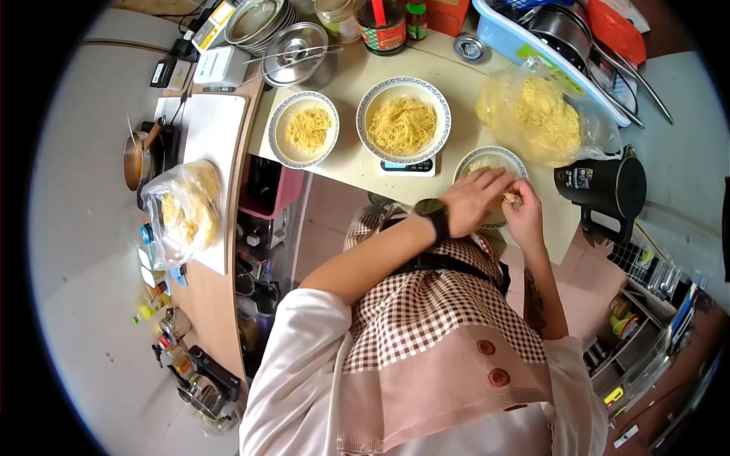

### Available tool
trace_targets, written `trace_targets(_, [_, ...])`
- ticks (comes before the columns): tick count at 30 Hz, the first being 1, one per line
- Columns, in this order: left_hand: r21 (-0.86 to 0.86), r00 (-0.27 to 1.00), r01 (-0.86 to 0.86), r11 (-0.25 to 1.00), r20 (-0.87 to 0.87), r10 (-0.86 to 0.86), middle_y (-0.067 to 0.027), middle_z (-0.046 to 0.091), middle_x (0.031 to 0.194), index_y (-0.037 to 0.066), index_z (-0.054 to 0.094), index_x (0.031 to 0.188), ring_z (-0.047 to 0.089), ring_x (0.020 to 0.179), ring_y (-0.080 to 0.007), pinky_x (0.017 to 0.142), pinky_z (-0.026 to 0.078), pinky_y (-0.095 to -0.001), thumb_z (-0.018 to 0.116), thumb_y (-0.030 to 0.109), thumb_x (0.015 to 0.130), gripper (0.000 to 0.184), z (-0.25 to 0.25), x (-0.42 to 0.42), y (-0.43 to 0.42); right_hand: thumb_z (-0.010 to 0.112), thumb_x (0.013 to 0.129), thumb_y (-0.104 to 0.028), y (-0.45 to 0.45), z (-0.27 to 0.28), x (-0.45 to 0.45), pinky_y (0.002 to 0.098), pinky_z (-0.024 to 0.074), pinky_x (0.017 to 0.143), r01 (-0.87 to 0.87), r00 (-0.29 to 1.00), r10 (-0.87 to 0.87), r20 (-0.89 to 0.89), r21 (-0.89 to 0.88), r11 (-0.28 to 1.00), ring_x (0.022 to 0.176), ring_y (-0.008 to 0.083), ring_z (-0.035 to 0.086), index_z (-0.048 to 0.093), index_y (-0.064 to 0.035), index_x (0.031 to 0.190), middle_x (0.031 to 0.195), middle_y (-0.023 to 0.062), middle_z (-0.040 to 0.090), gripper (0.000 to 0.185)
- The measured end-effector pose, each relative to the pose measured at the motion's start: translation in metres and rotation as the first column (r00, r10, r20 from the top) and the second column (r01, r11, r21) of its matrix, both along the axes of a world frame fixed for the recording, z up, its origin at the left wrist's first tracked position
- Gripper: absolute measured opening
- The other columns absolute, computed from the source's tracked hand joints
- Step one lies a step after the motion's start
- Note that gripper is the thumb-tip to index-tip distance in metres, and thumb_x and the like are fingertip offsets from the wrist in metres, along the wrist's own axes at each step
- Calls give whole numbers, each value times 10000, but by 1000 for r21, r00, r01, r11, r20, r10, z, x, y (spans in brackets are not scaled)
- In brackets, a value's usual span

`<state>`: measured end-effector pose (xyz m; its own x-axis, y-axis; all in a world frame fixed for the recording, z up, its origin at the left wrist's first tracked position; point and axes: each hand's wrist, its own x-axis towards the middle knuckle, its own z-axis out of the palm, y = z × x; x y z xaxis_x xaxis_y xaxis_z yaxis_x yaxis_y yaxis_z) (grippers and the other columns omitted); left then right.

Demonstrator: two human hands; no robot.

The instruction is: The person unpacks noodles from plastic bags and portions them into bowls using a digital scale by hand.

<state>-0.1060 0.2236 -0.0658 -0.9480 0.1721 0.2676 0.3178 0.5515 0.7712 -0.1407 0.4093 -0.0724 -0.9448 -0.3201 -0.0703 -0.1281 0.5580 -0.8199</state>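
My left hand (473, 201), with a dark watch on the wrist, reaches across the small patterned bowl (461, 169) with its fingers stretched out, close against my right hand. My right hand (527, 215) is closed at the bowl's right rim, pinching a small bunch of yellow noodles (512, 199). Both hands hide much of this bowl, so its contents are hard to make out. A larger bowl (365, 137) of noodles rests on the digital scale (411, 166). Left of it stands another bowl (278, 152) with a smaller heap of noodles.
Behind my right hand lies a plastic bag (544, 114) of noodles. A black kettle (608, 190) stands at the table's right edge. Jars, a lidded steel pot (295, 57) and a blue basin (525, 42) line the back. Another noodle bag (186, 209) sits on the left counter.
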Motion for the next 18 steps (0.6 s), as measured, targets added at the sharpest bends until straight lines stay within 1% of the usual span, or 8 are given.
trace_targets(2, [-99,1000,8,995,15,-6,-97,666,974,106,684,1156,627,1036,-308,941,484,-436,749,149,742,421,-18,-10,13,654,815,15,3,-2,4,345,501,781,-1,1000,1,-11,-26,1000,820,267,616,598,13,974,890,128,618,169])
trace_targets(5, [-154,968,129,980,233,-91,-92,661,962,122,697,1122,634,995,-309,901,501,-419,762,208,737,400,-39,-22,6,660,824,18,7,-1,5,333,493,769,12,998,-13,-57,-16,1000,803,248,602,605,14,981,872,118,600,167])
trace_targets(7, [-123,947,131,984,308,-88,-96,657,955,124,704,1089,649,961,-321,862,522,-427,767,236,723,387,-47,-24,1,667,825,22,12,3,6,321,486,755,17,998,-16,-64,12,1000,788,228,593,611,14,983,856,110,586,168])
trace_targets(10, [-145,901,141,979,428,-66,-119,654,1021,122,703,1093,662,954,-341,824,541,-440,741,245,737,378,-53,-25,-1,668,839,33,27,-1,6,275,467,732,25,993,-19,116,-49,998,779,146,576,621,13,979,862,65,589,149])
trace_targets(12, [-177,919,114,978,394,-35,-131,653,1059,124,696,1105,665,972,-339,834,545,-444,694,206,766,350,-73,-24,2,666,850,37,35,-2,4,242,451,721,118,972,-74,225,-188,975,791,95,561,624,11,969,883,33,591,128])
trace_targets(14, [-218,907,140,966,419,-37,-139,654,1065,121,692,1106,666,979,-341,845,545,-448,661,185,785,329,-64,-27,4,644,874,58,37,5,1,201,436,738,198,941,-89,325,-320,926,826,44,545,627,3,968,934,-6,593,111])
trace_targets(17, [-306,864,234,923,501,-53,-148,656,1080,112,686,1097,671,987,-343,855,548,-447,620,163,816,294,-56,-34,9,631,876,72,36,18,-4,206,441,773,323,920,-112,375,-569,756,839,60,550,627,-1,990,946,-4,589,135])
trace_targets(18, [-331,859,259,907,508,-60,-149,656,1087,108,683,1097,675,982,-344,854,550,-447,609,159,826,286,-58,-37,11,610,874,92,38,23,-6,219,449,797,293,928,-69,366,-604,741,872,71,555,619,-8,1020,975,11,586,177])
